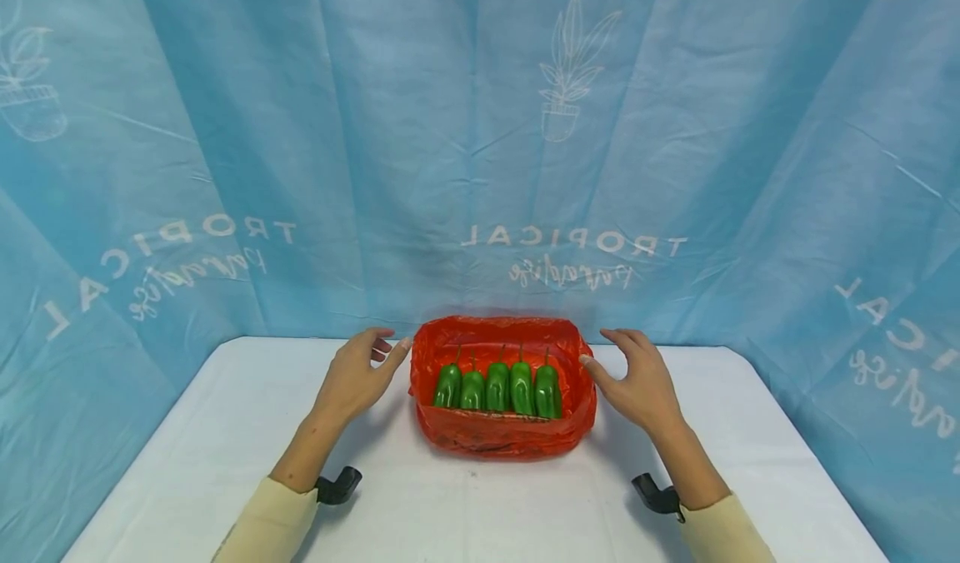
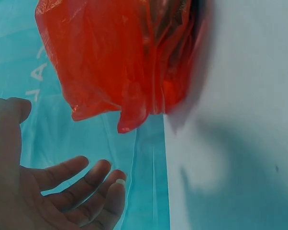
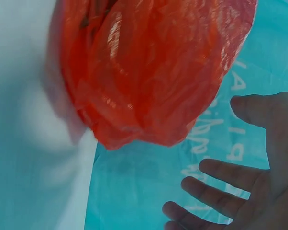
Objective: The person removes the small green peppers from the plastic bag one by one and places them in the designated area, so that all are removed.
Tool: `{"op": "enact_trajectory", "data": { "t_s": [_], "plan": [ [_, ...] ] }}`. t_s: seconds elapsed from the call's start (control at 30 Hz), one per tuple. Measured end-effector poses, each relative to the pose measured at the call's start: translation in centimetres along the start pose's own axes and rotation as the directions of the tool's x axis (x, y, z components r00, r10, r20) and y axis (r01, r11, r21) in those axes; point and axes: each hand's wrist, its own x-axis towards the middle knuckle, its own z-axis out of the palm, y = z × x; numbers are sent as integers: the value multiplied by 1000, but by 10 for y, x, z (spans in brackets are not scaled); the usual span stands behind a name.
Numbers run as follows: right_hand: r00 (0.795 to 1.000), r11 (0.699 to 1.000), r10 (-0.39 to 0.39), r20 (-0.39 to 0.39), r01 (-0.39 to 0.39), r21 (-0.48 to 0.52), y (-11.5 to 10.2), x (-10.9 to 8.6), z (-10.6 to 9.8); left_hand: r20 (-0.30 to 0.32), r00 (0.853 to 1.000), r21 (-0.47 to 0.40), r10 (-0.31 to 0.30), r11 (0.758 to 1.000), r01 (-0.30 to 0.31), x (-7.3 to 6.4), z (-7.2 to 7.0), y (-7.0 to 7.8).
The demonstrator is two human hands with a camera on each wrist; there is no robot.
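A red plastic bag (image 1: 495, 442) stands on the white table with its mouth spread wide. Several green peppers (image 1: 497, 388) stand in a row inside it, stems up, behind a brownish edge at the front. My left hand (image 1: 362, 377) hovers just left of the bag, fingers loosely bent and holding nothing. On the other side, my right hand (image 1: 637, 380) is held beside the bag's right rim, its thumb tip close to the plastic. Both wrist views show the bag's outer sides (image 2: 101, 62) with a gap between each hand and the plastic.
The white table (image 1: 525, 513) reaches back to a blue curtain (image 1: 412, 171) printed with plants and lettering, which surrounds it at the rear and both sides. Black wrist mounts (image 1: 341, 485) sit at both sleeve cuffs.
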Motion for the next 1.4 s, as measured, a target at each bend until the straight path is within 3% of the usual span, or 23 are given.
{"op": "enact_trajectory", "data": {
  "t_s": [0.77,1.2,1.4],
  "plan": [
    [998,997,-28,56,23,79,-35,12,13,20,1000,-45,21,999,-20,17,17,18],
    [995,990,-73,74,63,125,-49,16,21,70,996,-52,47,998,-43,16,18,24],
    [988,989,-82,128,65,129,-50,16,26,92,993,-76,67,995,-60,15,18,25]
  ]
}}
